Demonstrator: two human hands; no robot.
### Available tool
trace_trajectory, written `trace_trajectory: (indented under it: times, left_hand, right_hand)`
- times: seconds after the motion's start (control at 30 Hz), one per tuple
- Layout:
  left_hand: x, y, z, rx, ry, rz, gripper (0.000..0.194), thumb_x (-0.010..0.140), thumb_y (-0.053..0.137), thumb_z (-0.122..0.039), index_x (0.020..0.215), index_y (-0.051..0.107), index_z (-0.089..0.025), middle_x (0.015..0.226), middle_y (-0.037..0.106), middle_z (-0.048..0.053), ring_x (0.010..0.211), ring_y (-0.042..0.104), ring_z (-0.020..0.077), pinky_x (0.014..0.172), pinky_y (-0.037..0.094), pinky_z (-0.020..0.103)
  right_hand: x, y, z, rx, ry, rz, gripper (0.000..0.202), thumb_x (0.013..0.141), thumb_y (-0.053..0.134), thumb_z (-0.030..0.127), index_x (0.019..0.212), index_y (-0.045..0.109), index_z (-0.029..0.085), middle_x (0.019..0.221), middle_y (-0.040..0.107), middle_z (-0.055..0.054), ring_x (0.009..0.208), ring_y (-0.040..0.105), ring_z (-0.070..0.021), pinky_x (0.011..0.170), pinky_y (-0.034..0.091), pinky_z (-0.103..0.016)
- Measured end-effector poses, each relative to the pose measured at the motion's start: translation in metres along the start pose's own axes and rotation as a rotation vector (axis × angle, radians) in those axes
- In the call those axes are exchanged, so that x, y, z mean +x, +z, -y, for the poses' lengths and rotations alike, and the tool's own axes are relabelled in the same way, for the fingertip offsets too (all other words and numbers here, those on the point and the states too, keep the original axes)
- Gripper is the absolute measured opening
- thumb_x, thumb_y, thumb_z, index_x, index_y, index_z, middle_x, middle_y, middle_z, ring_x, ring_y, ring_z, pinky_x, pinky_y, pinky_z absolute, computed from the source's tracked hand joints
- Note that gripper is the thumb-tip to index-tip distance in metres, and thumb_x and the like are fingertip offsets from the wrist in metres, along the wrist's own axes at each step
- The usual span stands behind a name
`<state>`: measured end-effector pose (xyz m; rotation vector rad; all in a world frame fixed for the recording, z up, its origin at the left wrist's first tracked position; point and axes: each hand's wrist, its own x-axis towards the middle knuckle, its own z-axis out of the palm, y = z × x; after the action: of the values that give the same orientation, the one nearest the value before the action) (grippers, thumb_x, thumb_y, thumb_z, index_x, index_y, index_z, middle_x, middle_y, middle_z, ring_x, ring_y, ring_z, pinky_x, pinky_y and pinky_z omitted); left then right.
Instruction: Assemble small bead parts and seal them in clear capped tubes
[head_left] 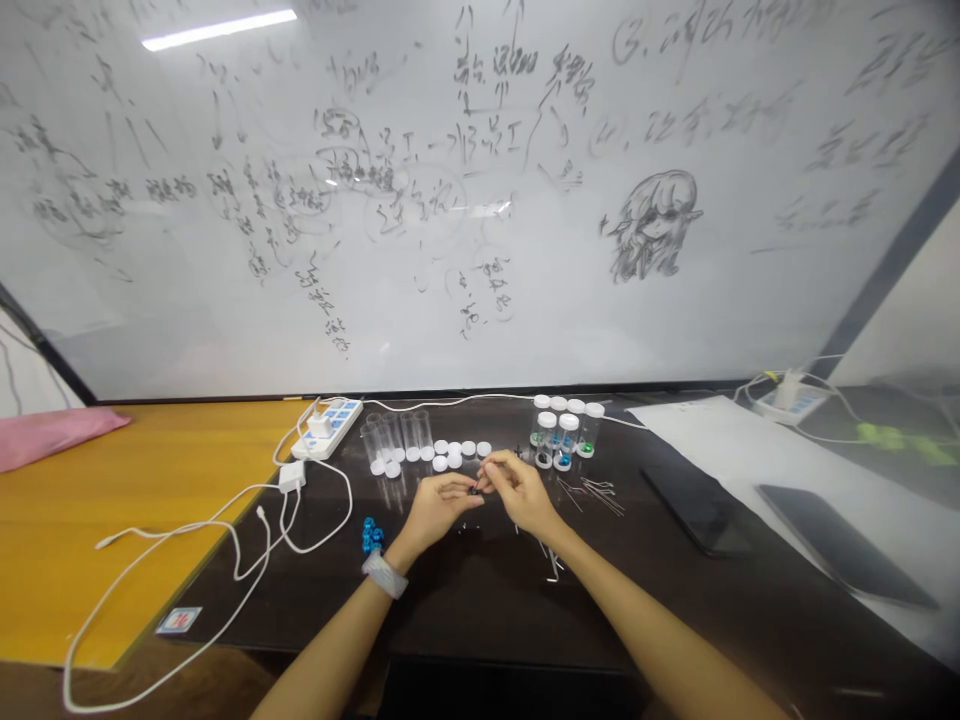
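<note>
My left hand (444,503) is closed in a pinch on a small dark piece (475,491), too small to name. Just above it, my right hand (519,488) has thumb and forefinger pressed together; whatever is between them is hidden. Beyond the hands lie several white caps (454,449). Uncapped clear tubes (415,436) stand to the left of the caps. On the right are capped clear tubes (568,442) with small blue, green and dark things inside. Thin metal pins (602,495) lie right of my right hand. A cluster of blue balls (372,535) sits near my left wrist.
White cables (238,545) loop over the left side from a power strip (328,428). A black phone (694,510) and a grey tablet (844,540) lie on the right. More bent metal pins (553,565) rest beneath my right forearm. A whiteboard (450,330) rises behind the table.
</note>
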<state>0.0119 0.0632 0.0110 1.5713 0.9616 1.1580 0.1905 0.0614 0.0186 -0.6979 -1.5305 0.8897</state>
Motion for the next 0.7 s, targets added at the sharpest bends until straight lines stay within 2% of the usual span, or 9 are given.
trace_trajectory:
  times: [0.17,0.3,0.53,0.7]
  left_hand:
    - [-0.002,0.0,-0.002,0.01,-0.028,0.033,0.039,0.067,0.087,-0.032,0.099,0.076,-0.014,0.095,0.079,0.012,0.088,0.075,0.0265,0.085,0.06,0.038]
    - [-0.003,0.0,-0.003,0.0,-0.048,0.082,0.044,0.073,0.083,-0.037,0.11,0.074,-0.014,0.102,0.078,0.014,0.091,0.075,0.0268,0.089,0.058,0.041]
    - [-0.003,0.0,0.004,-0.004,-0.019,0.119,0.041,0.074,0.082,-0.039,0.106,0.074,-0.013,0.1,0.077,0.013,0.093,0.073,0.0252,0.086,0.058,0.036]
    - [-0.003,-0.001,0.005,-0.032,-0.033,0.121,0.048,0.071,0.085,-0.036,0.112,0.072,-0.015,0.095,0.077,0.01,0.091,0.073,0.0234,0.087,0.057,0.035]
  right_hand:
    - [0.0,0.0,0.002,-0.056,-0.034,-0.01,0.024,0.096,0.056,0.045,0.101,0.062,0.022,0.083,0.068,-0.003,0.075,0.07,-0.0201,0.072,0.06,-0.035]
    - [0.003,-0.003,-0.001,-0.051,-0.012,-0.033,0.025,0.095,0.056,0.046,0.1,0.062,0.022,0.086,0.068,-0.004,0.074,0.07,-0.0194,0.069,0.059,-0.032]
    - [0.007,-0.005,-0.01,-0.107,0.029,-0.041,0.028,0.093,0.059,0.046,0.095,0.064,0.019,0.079,0.069,-0.004,0.07,0.068,-0.0189,0.065,0.056,-0.029]
    - [0.008,-0.007,-0.012,-0.154,0.029,-0.022,0.028,0.093,0.058,0.046,0.095,0.066,0.019,0.077,0.07,-0.004,0.069,0.067,-0.0186,0.06,0.054,-0.027]
